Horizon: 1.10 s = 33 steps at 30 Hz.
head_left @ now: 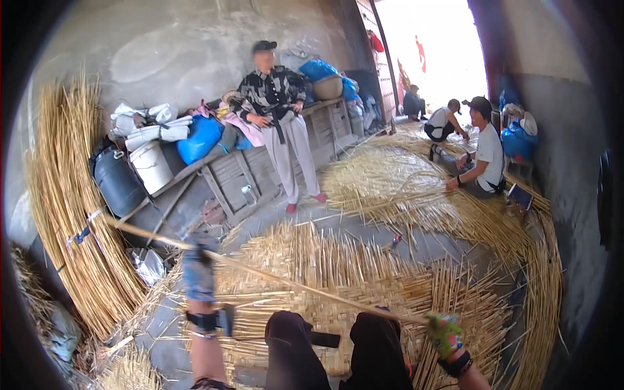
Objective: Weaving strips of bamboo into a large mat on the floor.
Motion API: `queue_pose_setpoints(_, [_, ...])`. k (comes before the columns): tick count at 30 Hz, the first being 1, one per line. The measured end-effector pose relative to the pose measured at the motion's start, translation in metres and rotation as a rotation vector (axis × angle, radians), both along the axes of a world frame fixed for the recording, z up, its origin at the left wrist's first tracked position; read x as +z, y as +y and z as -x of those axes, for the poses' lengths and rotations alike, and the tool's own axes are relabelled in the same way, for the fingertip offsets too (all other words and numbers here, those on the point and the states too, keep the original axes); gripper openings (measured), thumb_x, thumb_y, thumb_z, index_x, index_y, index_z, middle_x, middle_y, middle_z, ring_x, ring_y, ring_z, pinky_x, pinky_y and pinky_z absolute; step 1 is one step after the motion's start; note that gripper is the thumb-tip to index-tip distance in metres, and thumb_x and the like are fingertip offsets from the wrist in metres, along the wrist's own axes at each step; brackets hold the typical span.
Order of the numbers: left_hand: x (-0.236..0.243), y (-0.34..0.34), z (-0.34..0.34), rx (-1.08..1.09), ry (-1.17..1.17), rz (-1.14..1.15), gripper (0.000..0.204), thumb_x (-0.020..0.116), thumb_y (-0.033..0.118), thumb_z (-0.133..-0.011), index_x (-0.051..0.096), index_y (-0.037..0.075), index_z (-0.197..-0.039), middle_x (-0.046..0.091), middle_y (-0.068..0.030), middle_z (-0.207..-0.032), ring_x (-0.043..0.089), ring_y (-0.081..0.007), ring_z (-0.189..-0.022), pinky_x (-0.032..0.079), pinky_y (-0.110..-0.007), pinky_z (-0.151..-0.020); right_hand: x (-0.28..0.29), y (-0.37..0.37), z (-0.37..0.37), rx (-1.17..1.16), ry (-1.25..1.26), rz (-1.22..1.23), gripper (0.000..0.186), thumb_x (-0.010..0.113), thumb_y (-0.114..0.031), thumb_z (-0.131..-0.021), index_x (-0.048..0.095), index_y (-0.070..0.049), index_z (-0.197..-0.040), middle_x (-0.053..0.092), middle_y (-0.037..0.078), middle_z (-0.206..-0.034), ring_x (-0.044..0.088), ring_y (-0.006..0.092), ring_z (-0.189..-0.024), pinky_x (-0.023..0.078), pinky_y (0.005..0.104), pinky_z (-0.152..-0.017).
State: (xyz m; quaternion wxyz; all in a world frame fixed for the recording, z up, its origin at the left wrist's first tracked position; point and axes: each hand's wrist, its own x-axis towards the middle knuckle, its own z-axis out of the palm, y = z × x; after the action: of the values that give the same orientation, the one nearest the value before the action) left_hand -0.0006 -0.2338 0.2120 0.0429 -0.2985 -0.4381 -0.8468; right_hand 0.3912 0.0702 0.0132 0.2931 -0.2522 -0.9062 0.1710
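Note:
A long, pale reed strip (292, 284) slants across in front of me, high at the left and low at the right. My left hand (199, 273), in a blue glove and blurred, is closed around the strip at its left part. Near the other end, my right hand (445, 335), in a green patterned glove, grips it too. Below the strip lies a partly woven reed mat (312, 276), its loose reed ends sticking out along the edges. My knees (290, 338) are over the near part of the mat.
Tall reed bundles (75, 214) lean on the left wall. Beside them stand a black barrel (119, 182) and a white bucket (151, 166). A person (276, 110) stands by a wooden bench. At right, a person (486, 156) sits by another mat (383, 179); others crouch near the bright doorway.

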Motion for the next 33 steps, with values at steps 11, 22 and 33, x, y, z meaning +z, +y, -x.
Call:
queue_pose_setpoints(11, [0.153, -0.080, -0.063, 1.127, 0.815, 0.176, 0.034, 0.038, 0.019, -0.090, 0.043, 0.002, -0.119, 0.058, -0.0107, -0.091, 0.042, -0.0069, -0.060, 0.035, -0.018, -0.055, 0.042, -0.048, 0.108, 0.544, 0.193, -0.041, 0.040, 0.055, -0.015, -0.077, 0.043, -0.006, -0.114, 0.049, 0.010, -0.113, 0.048, 0.0221, -0.102, 0.041, 0.0313, -0.084])
queue_pose_setpoints(22, [-0.062, 0.074, -0.057, 0.362, 1.358, 1.362, 0.015, 0.054, 0.004, -0.071, 0.063, 0.013, -0.080, 0.059, -0.0095, -0.067, 0.057, -0.0248, -0.058, 0.044, -0.033, -0.051, 0.087, -0.053, 0.192, 0.863, 0.796, 0.825, 0.025, 0.050, -0.017, -0.076, 0.055, -0.012, -0.100, 0.051, 0.013, -0.108, 0.049, 0.0283, -0.099, 0.039, 0.0365, -0.083])
queue_pose_setpoints(33, [-0.099, 0.083, -0.018, 0.888, 1.132, 0.802, 0.013, 0.065, 0.012, -0.070, 0.062, 0.010, -0.082, 0.060, -0.0031, -0.066, 0.055, -0.0194, -0.056, 0.043, -0.029, -0.053, 0.012, -0.001, 0.281, 0.690, 0.042, -0.058, 0.017, 0.047, -0.022, -0.077, 0.057, -0.011, -0.085, 0.058, 0.007, -0.073, 0.056, 0.0242, -0.066, 0.044, 0.0323, -0.056])
